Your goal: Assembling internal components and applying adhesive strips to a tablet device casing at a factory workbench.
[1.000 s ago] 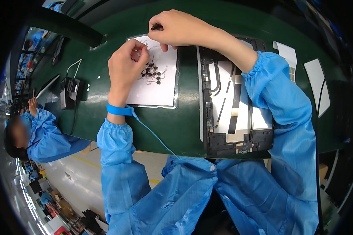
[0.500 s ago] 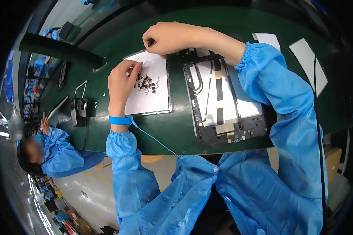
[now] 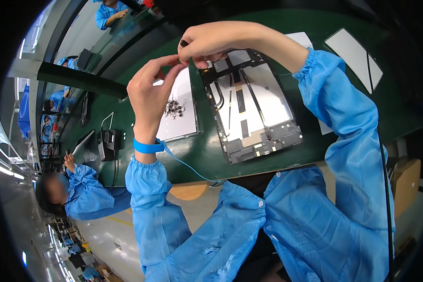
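My left hand [image 3: 149, 89], with a blue wrist strap [image 3: 147, 147], is raised over the white sheet [image 3: 183, 124], thumb and forefinger pinched together. What it pinches is too small to make out. Fingertips of my right hand [image 3: 204, 44] meet it there. That hand is closed, and a dark end [image 3: 184, 43] of some small thing shows in its curled fingers; the rest is hidden. On the sheet lies a pile of small round black parts with thin wires [image 3: 174, 109]. Right of it, under my right wrist, is an opened flat device [image 3: 263, 105] with silver plates and a black frame.
The green table [image 3: 174, 162] carries a black box-shaped device [image 3: 108, 143] with a cable at left. A white panel [image 3: 355, 58] lies far right. A dark post [image 3: 80, 80] crosses the upper left. A co-worker in blue [image 3: 91, 195] sits at left.
My left hand has moved up and right from the pile to meet my right fingers. The view has shifted, so the device appears farther left.
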